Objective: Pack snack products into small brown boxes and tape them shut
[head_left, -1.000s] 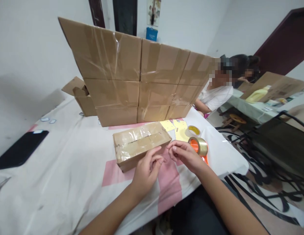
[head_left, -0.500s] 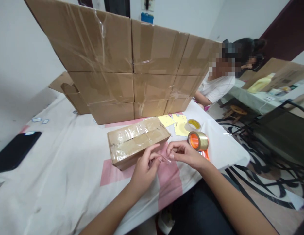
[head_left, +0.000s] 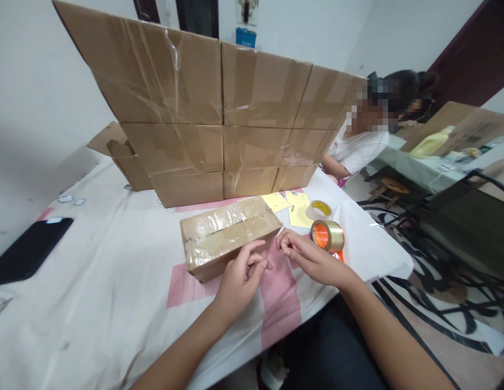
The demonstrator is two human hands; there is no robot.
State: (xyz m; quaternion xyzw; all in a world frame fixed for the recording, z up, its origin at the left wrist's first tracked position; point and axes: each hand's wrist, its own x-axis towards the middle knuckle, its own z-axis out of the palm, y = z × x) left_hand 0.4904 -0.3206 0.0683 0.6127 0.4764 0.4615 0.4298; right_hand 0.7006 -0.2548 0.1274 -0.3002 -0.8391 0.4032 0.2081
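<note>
A taped cardboard box (head_left: 231, 230) lies on the table in front of me. Beside its near right side is my left hand (head_left: 247, 271), thumb and fingers curled together; whatever is between them is too small to make out. To the right, my right hand (head_left: 298, 252) has its fingers pinched near the box's corner. A thin pale sliver, perhaps clear film, shows at those fingertips. Just beyond this hand stands an orange tape dispenser with a roll of brown tape (head_left: 336, 235). Another tape roll (head_left: 320, 209) lies behind it.
A tall wall of taped cardboard boxes (head_left: 252, 146) stands at the back, with an open-flapped box (head_left: 130, 168) at its left. Yellow paper pieces (head_left: 298, 208) lie near the tape. A black flat object (head_left: 30, 252) rests at left. A person (head_left: 360, 149) sits at the far right.
My hands have drawn apart slightly, the right one moving up toward the box's corner. The clear film seen between them before no longer shows there.
</note>
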